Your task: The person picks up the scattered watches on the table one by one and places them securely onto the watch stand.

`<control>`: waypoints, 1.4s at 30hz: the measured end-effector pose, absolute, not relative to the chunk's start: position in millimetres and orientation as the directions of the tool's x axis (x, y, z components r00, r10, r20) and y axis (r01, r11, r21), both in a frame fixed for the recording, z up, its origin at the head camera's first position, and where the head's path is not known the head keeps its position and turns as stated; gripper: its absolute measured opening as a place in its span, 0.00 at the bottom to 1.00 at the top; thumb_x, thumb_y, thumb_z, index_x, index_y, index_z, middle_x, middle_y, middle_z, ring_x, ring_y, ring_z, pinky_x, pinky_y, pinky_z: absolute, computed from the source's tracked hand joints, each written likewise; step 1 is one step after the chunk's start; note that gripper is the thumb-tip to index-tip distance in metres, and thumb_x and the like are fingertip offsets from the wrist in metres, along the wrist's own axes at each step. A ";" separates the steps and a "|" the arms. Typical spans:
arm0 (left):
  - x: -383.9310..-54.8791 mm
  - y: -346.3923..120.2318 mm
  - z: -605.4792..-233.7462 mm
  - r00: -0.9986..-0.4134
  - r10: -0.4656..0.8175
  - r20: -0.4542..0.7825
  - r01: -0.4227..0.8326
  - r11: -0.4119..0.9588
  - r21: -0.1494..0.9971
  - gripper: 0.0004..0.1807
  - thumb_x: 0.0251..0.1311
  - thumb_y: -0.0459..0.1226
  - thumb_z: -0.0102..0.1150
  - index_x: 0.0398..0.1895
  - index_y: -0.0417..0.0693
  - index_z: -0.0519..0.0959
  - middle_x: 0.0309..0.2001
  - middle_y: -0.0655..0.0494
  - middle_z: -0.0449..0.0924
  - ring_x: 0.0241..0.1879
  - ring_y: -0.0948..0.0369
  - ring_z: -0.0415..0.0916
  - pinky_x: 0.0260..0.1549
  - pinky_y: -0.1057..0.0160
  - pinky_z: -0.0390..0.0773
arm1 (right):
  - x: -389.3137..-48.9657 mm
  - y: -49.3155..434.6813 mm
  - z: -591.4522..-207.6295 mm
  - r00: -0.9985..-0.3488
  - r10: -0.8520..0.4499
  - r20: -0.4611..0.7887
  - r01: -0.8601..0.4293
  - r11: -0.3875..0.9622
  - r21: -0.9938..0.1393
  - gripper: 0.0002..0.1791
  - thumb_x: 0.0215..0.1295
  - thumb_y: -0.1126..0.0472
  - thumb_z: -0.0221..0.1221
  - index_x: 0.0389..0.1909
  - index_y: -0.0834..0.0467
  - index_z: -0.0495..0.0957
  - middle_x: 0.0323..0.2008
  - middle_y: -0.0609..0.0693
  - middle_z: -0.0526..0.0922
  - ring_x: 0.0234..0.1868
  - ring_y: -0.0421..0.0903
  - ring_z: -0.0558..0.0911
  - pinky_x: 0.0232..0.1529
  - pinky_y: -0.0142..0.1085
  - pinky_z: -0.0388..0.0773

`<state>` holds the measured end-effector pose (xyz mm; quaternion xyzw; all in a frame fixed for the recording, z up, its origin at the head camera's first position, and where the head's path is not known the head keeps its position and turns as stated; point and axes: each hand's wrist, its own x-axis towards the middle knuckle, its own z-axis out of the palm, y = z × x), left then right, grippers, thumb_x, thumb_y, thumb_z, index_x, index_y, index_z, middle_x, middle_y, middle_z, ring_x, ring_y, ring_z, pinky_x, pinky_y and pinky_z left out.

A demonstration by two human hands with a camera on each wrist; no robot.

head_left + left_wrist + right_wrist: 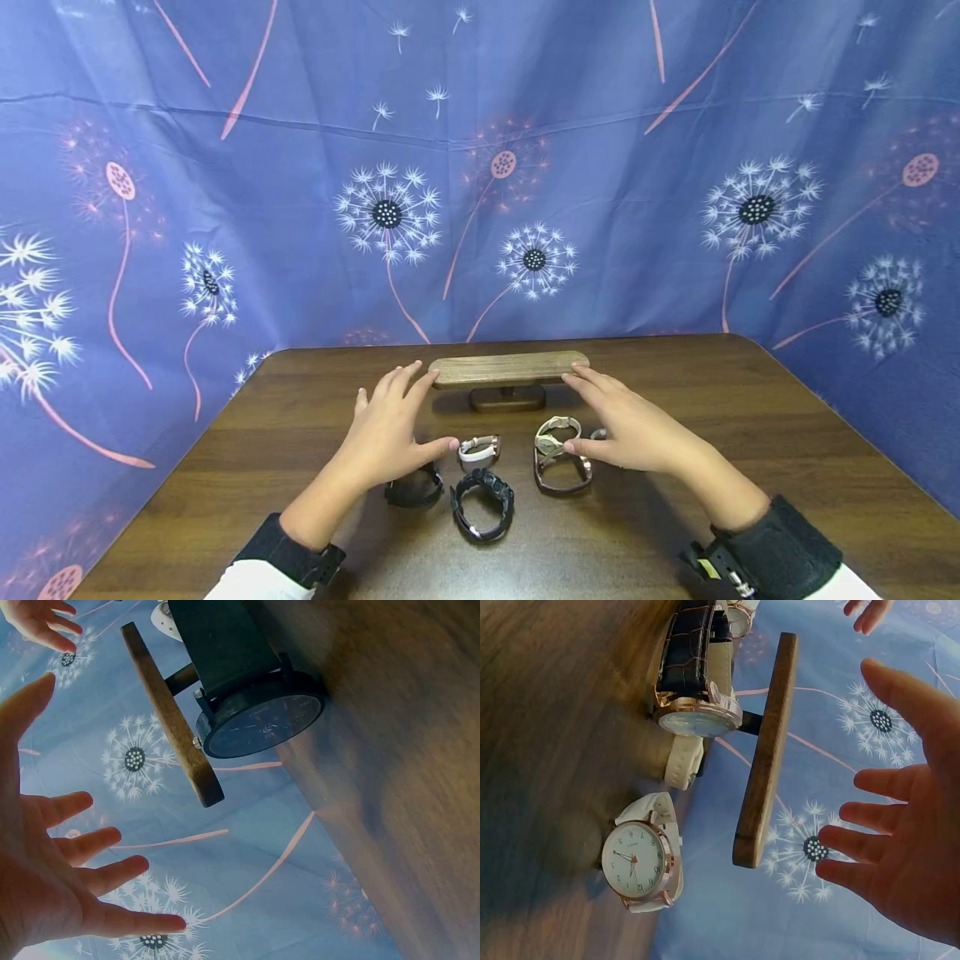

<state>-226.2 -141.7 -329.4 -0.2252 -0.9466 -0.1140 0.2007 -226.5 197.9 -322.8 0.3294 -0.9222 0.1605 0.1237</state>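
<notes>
My left hand (390, 429) hovers over the left part of the table, fingers spread and straight, holding nothing. Opposite it, my right hand (637, 425) is spread the same way, also with nothing in it. In the head view their fingertips overlap the ends of a wooden T-shaped stand (510, 369), but the wrist views show both hands apart from it. A black watch (414, 492) lies below the left hand. Between the hands are another black watch (483, 506), a white-strapped watch (480, 454), a pale watch (555, 429) and a dark brown-strapped watch (562, 486).
Partly hidden behind the right hand is one more watch (597, 434); the right wrist view shows a white-strapped watch (637, 859) with a rose-gold case. A blue dandelion-print cloth (465, 167) hangs behind the brown wooden table (300, 400).
</notes>
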 end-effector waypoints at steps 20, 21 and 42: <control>-231.2 -134.8 -329.9 -0.774 0.417 0.476 0.587 0.755 0.293 0.25 0.54 0.41 0.72 0.54 0.41 0.79 0.49 0.49 0.82 0.49 0.52 0.79 0.49 0.50 0.78 | -231.0 185.1 -323.6 -0.693 -0.620 0.369 -0.705 0.689 -0.167 0.31 0.58 0.58 0.69 0.59 0.68 0.72 0.55 0.61 0.77 0.58 0.60 0.75 0.59 0.55 0.71; -231.4 -133.8 -330.1 -0.776 0.423 0.468 0.591 0.748 0.303 0.24 0.54 0.41 0.72 0.53 0.42 0.80 0.48 0.49 0.83 0.48 0.53 0.80 0.48 0.51 0.79 | -231.4 184.3 -323.6 -0.689 -0.622 0.371 -0.709 0.686 -0.167 0.31 0.58 0.57 0.68 0.59 0.68 0.73 0.55 0.61 0.78 0.57 0.59 0.76 0.58 0.54 0.72; -245.2 -109.8 -333.5 -0.744 0.633 0.214 0.663 0.658 0.358 0.08 0.50 0.26 0.69 0.35 0.38 0.86 0.32 0.50 0.86 0.31 0.59 0.84 0.30 0.66 0.82 | -233.7 172.8 -327.3 -0.699 -0.620 0.357 -0.705 0.680 -0.199 0.19 0.59 0.57 0.68 0.48 0.63 0.81 0.45 0.52 0.83 0.49 0.52 0.81 0.53 0.48 0.76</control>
